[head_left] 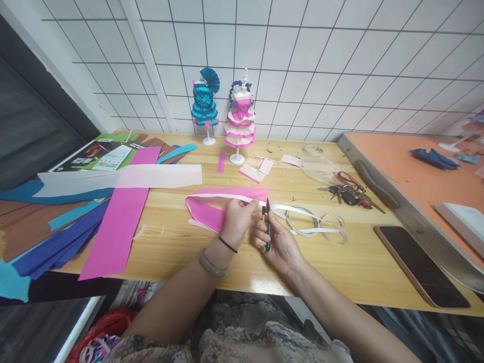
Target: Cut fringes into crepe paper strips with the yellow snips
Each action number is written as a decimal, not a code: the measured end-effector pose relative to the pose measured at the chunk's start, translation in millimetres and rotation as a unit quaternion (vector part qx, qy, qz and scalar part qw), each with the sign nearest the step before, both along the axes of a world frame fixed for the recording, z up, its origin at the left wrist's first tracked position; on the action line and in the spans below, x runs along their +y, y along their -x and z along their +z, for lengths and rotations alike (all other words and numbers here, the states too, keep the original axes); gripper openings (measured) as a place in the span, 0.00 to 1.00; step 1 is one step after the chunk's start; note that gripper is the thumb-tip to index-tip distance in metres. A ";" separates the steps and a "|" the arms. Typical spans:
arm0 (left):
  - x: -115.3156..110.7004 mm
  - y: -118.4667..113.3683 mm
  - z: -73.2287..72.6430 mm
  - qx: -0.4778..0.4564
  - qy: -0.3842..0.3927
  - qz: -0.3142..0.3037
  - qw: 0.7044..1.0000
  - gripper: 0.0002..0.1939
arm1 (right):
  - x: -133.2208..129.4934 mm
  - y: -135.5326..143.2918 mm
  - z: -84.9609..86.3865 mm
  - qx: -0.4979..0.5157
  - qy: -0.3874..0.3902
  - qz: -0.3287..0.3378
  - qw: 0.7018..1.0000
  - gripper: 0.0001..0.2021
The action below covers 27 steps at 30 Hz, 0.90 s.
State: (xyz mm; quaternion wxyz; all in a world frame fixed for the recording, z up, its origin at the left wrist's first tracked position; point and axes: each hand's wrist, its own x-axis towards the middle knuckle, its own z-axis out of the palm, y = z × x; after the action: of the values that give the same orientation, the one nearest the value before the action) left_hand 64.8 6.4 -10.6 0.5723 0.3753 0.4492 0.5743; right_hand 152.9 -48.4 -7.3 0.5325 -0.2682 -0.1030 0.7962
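Observation:
A pink paper strip (212, 216) with a white tape along its edge is pinched in my left hand (239, 222), fingers closed near its right end. My right hand (278, 234) is wrapped round small green-handled snips (268, 233), their dark blades pointing up at the strip's right end, where the white tape runs on. Whether the blades touch the tape is too small to tell. Beyond the blades, loose white tape (285, 207) trails right to a roll of tape (302, 221). A dark band and a bangle circle my left wrist.
Two small dress stands, one teal (204, 103) and one pink and white (239, 118), stand at the back. Coloured paper strips (124, 222) pile up at left. Keys (348, 194), a phone (419, 264) and an orange-topped surface (408, 176) lie at right.

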 end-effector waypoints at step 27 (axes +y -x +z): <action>2.2 -0.5 -11.6 0.000 0.000 0.007 1.000 0.13 | -2.0 1.3 1.3 0.010 0.014 -0.024 1.000 0.07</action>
State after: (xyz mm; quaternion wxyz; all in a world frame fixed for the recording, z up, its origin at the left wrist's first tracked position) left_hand 65.3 8.6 -22.2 0.5680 0.3720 0.4520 0.5786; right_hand 151.6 -50.4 -6.0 0.5485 -0.2700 -0.0806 0.7872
